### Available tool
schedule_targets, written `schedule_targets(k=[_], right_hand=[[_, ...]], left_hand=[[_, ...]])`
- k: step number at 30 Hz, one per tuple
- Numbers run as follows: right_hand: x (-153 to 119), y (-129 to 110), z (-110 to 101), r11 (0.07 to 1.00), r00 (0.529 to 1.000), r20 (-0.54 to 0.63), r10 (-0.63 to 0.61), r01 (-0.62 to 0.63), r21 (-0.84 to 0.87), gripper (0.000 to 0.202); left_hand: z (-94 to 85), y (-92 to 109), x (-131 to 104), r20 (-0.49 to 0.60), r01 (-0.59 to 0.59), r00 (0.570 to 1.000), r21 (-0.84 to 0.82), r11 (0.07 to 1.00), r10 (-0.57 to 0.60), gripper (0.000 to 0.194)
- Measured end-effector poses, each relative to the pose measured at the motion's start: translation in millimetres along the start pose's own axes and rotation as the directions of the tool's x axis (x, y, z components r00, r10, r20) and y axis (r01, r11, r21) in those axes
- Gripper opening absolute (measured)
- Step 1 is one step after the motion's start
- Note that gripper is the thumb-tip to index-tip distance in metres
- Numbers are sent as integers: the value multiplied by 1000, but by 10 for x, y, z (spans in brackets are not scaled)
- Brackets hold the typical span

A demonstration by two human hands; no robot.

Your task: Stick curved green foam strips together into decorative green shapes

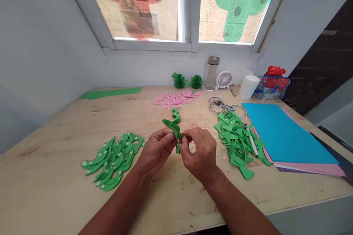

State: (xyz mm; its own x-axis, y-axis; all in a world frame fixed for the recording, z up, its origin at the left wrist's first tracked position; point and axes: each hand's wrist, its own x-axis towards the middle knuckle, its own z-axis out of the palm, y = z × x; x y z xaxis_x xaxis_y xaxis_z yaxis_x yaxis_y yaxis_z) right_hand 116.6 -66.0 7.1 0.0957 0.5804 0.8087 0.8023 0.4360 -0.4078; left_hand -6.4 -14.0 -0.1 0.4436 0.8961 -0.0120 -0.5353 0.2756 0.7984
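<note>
My left hand point(159, 147) pinches a small stack of curved green paper cutouts point(173, 126) in front of me. At the stack's right edge, the thumb and fingertips of my right hand point(200, 150) are closed on the paper; the exact spot they grip is partly hidden. Just beyond lies a short pile of S-shaped green cutouts point(175, 115) with white tape bits. To the left, a larger heap of curved green cutouts point(114, 159) carries small white tape squares.
Green scraps point(234, 139) with a white pen point(252, 142) lie right, beside coloured sheets point(286, 132). Behind are tape rolls point(217, 105), pink cutouts point(176, 98), two green paper figures point(179, 80), a glass bottle point(212, 73), a small fan point(223, 79) and a white roll point(248, 87).
</note>
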Motion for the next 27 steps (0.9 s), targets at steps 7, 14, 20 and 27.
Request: schedule_targets(k=[7,14,20,27], right_hand=[[8,0,14,1000,1000,-10,16,-16,2,10],[-9,15,25,997,996,49,73,-74,20,15],[-3,36,30,990,991,50,126,-128,53,18],[11,116,36,963,963,50,266,-267,33,18]], left_hand=[[-27,-11,-5,-8,3,1000,-5,1000,-3,16],[-65,-23,10,-21,10,1000,15,1000,-9,17],[-9,6,8,-45,-4,999,-2,1000,4,16],[24,22,10,-89,0,996,-40,999,-4,17]])
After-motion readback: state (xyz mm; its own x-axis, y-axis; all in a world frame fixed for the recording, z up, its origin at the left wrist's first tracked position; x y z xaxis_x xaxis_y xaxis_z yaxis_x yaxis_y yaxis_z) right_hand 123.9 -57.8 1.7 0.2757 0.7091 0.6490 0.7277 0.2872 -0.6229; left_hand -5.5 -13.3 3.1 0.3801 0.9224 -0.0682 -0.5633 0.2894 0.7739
